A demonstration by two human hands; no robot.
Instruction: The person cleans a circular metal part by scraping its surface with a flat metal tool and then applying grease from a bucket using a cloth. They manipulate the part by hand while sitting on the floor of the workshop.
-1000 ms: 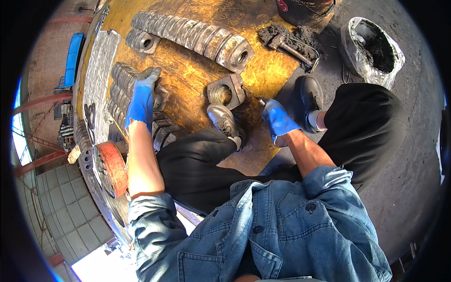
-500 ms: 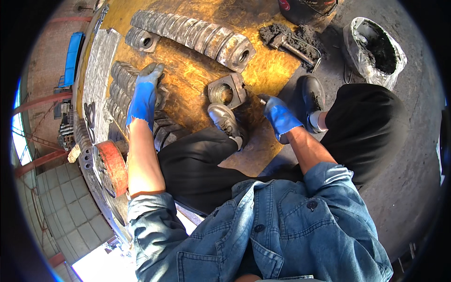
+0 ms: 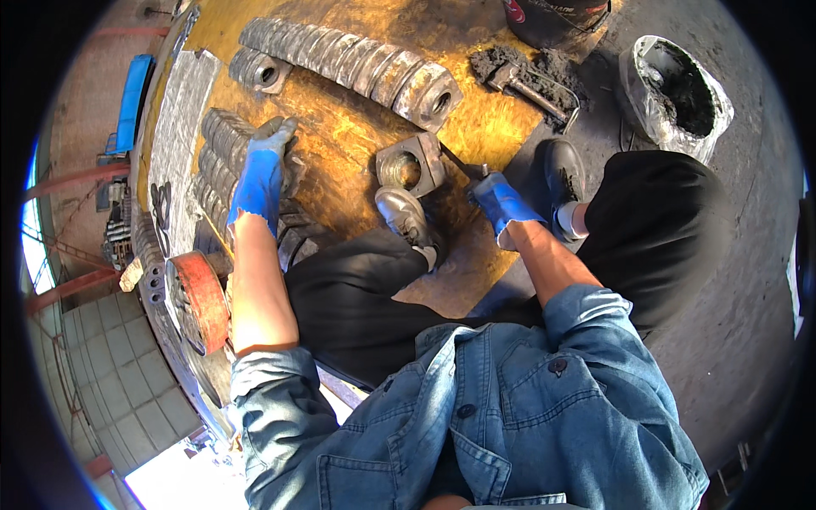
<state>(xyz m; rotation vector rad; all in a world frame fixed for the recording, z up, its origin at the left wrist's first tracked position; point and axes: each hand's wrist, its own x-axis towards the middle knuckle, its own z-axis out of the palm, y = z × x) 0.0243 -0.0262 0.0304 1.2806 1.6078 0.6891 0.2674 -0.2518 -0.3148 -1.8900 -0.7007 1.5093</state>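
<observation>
My left hand (image 3: 270, 140), in a grey-and-blue work glove, is closed over the upper edge of a metal block (image 3: 294, 174) at the end of a row of similar blocks. Its fingertips are partly hidden. My right hand (image 3: 496, 197), gloved the same way, grips a dark tool with a narrow flat blade (image 3: 459, 160). That blade points up and left, its tip by a single square metal block (image 3: 392, 167) with a round threaded-looking hole. The single block stands on the floor just beyond my shoe (image 3: 403, 212).
A long row of metal blocks (image 3: 340, 59) lies at the far side. A hammer (image 3: 535, 100) rests on black, crumbly material (image 3: 561, 72). Beyond are a dark bucket (image 3: 552, 24) and a plastic-lined tub (image 3: 629, 72). An orange-red round object (image 3: 204, 302) sits by my left forearm.
The tool in my right hand has swung up and left, so its blade now shows beside the single block. My left hand has stayed on the row.
</observation>
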